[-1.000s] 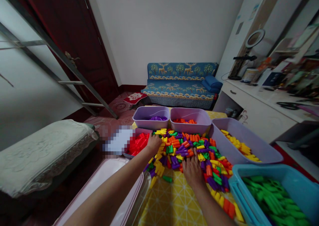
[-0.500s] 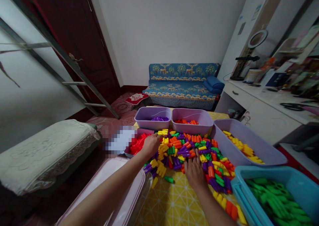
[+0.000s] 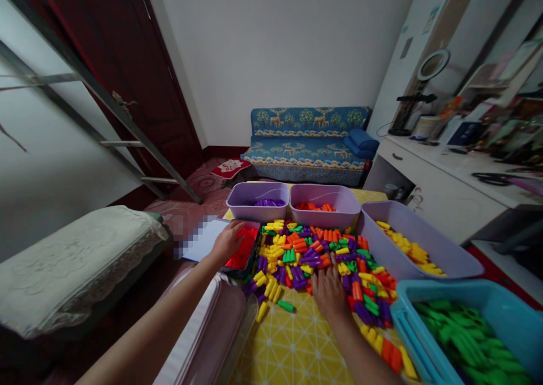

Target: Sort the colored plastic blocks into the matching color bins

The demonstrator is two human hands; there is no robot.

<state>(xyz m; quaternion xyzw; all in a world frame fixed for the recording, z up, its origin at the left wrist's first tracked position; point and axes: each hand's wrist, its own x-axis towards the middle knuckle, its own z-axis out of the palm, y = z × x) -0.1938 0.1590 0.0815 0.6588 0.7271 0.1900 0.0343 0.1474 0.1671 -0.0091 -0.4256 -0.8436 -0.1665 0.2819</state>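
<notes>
My left hand (image 3: pixel 228 242) hovers over the left edge of a dark-rimmed box of red plastic pieces (image 3: pixel 241 249). Its fingers look loosely spread, with no piece visible in them. My right hand (image 3: pixel 328 289) rests palm down at the near edge of a mixed pile of plastic tube-shaped pieces (image 3: pixel 292 255) in yellow, orange, purple, green and red. The right fingers are stretched out, their tips touching the pieces beside an orange one (image 3: pixel 324 260). A loose green piece (image 3: pixel 286 306) lies on the yellow patterned cloth (image 3: pixel 301 340) between my arms.
Behind the pile stand lilac bins of purple pieces (image 3: pixel 258 210) and orange pieces (image 3: pixel 324 215). A lilac bin of yellow pieces (image 3: pixel 458 266) and a turquoise bin of green pieces (image 3: pixel 500 300) flank the right. Stacked pale lids (image 3: pixel 203 328) lie under my left forearm.
My left hand has moved left from the pile's yellow pieces to above the red box. The pale lids look shifted and tilted. My right hand has stayed nearly still.
</notes>
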